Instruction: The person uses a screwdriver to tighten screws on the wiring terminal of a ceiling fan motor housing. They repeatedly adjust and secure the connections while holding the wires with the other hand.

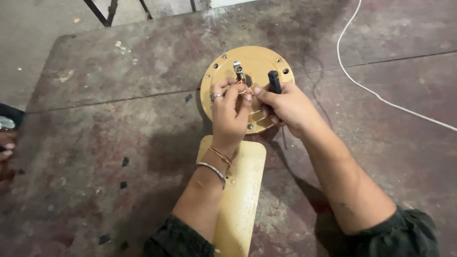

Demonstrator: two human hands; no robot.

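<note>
A round tan metal plate (259, 59) with screw holes tops a tan stand (240, 190) lying on the floor. A small metal fitting (237, 69) and thin orange wires (244, 91) sit at its centre. My left hand (228, 114), with a ring and bangles, pinches the wires at the plate's middle. My right hand (288, 107) grips a black-handled tool (274, 81), its fingertip touching the wires beside the left fingers.
Stained concrete floor (119, 143) all around. A white cable (381, 97) runs along the right side. Black metal legs (102, 12) stand at the top left. Another person's hand (5, 150) shows at the left edge. Small dark scraps lie scattered.
</note>
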